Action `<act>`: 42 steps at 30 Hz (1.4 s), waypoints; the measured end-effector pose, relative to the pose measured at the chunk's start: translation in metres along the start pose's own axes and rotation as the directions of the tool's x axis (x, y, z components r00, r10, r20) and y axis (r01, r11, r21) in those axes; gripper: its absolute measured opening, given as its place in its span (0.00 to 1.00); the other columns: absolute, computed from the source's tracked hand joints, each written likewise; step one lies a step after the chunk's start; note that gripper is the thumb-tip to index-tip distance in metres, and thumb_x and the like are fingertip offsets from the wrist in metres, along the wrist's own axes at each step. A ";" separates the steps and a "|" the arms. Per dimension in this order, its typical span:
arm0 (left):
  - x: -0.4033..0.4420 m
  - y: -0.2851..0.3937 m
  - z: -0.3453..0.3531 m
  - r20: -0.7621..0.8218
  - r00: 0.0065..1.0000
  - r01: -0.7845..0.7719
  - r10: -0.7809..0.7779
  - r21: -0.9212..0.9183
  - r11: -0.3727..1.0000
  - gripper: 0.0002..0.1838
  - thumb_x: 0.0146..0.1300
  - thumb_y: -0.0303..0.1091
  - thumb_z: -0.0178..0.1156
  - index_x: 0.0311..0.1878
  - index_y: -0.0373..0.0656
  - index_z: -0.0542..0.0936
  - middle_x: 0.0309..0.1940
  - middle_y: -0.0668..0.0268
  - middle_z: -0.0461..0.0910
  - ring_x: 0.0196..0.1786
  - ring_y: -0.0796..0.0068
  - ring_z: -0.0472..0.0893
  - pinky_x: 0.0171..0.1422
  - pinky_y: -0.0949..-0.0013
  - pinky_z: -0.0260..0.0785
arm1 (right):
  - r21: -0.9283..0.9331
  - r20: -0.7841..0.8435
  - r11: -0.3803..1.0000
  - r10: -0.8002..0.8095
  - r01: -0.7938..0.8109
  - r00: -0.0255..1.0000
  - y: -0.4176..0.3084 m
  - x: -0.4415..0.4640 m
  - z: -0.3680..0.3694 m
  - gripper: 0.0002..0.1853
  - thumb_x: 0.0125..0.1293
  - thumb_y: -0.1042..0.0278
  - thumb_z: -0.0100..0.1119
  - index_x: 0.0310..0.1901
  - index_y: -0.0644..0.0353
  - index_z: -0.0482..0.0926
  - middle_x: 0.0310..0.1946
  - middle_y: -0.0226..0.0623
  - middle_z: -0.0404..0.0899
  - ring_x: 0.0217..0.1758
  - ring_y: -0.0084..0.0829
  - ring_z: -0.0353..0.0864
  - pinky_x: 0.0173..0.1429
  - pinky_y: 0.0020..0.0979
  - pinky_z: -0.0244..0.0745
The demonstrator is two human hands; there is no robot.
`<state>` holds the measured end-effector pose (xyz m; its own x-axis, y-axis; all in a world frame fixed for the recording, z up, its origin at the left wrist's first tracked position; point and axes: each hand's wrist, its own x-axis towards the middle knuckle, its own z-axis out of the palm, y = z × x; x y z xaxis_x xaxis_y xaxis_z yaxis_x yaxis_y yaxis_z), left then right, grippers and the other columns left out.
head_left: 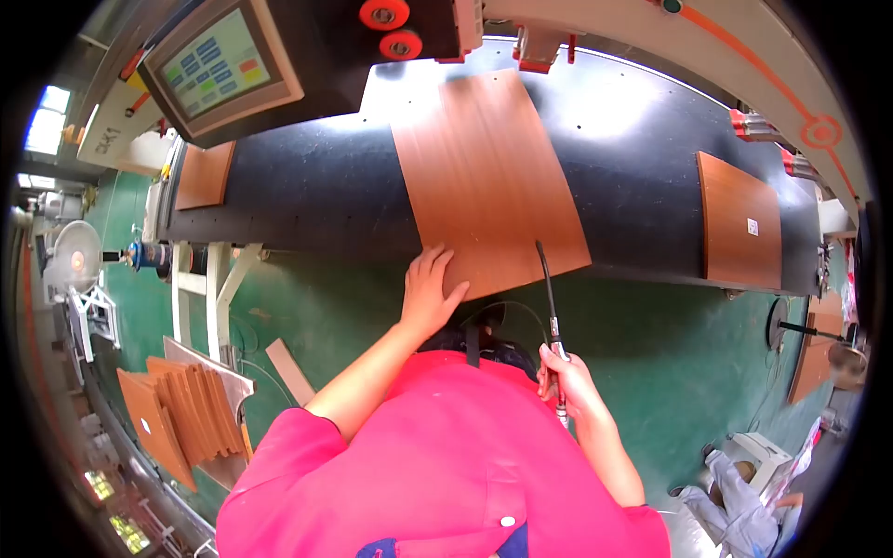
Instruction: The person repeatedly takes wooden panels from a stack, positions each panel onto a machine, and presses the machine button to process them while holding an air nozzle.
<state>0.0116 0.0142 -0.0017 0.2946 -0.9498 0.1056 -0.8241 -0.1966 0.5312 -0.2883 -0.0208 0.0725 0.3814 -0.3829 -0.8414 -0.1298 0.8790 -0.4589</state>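
Floor (642, 372): green, slightly glossy, extending to either side of the left hand (428, 293) and right hand (565, 372). Table (642, 186): long, black-topped, positioned ahead of both hands; white legs (210, 298) visible to the left of the left hand. Light: bright white glare on the tabletop, on its far side from the hands. Window (46, 119): brightly lit, far left of the left hand. Fan (77, 259): round, on a white stand, nearer than the window. Beam (744, 74): pale, orange-striped, beyond the right hand, toward the right.
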 end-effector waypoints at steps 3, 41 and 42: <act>-0.020 -0.002 0.007 0.080 0.923 0.376 -0.377 -0.402 0.835 0.33 0.66 0.44 0.66 0.69 0.39 0.68 0.71 0.51 0.65 0.75 0.49 0.62 0.76 0.52 0.57 | 0.016 0.038 1.000 0.022 -0.023 0.999 0.022 -0.003 -0.014 0.20 0.72 0.53 0.63 0.26 0.55 0.72 0.17 0.31 0.74 0.15 0.25 0.74 0.19 0.26 0.66; 0.307 0.436 0.245 0.995 0.049 0.614 0.087 -0.098 0.783 0.35 0.52 0.26 0.68 0.67 0.36 0.72 0.56 0.52 0.81 0.57 0.57 0.82 0.66 0.53 0.73 | 0.264 -0.766 0.338 -0.496 0.903 0.410 0.006 -0.043 -0.350 0.26 0.63 0.80 0.67 0.63 0.70 0.73 0.49 0.36 0.84 0.52 0.26 0.83 0.62 0.29 0.75; 0.312 0.445 0.247 0.990 0.088 0.563 0.111 -0.141 0.814 0.33 0.54 0.28 0.68 0.66 0.37 0.74 0.57 0.54 0.81 0.58 0.59 0.82 0.66 0.55 0.72 | 0.259 -0.774 0.335 -0.489 0.906 0.402 0.001 -0.038 -0.354 0.26 0.63 0.79 0.67 0.62 0.70 0.73 0.50 0.37 0.84 0.53 0.27 0.83 0.63 0.30 0.74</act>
<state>-0.3828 -0.4296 0.0599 -0.5442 -0.3460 -0.7643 -0.4370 -0.6608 0.6103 -0.6267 -0.1057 0.0033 -0.4921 -0.8036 -0.3348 0.5391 0.0207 -0.8420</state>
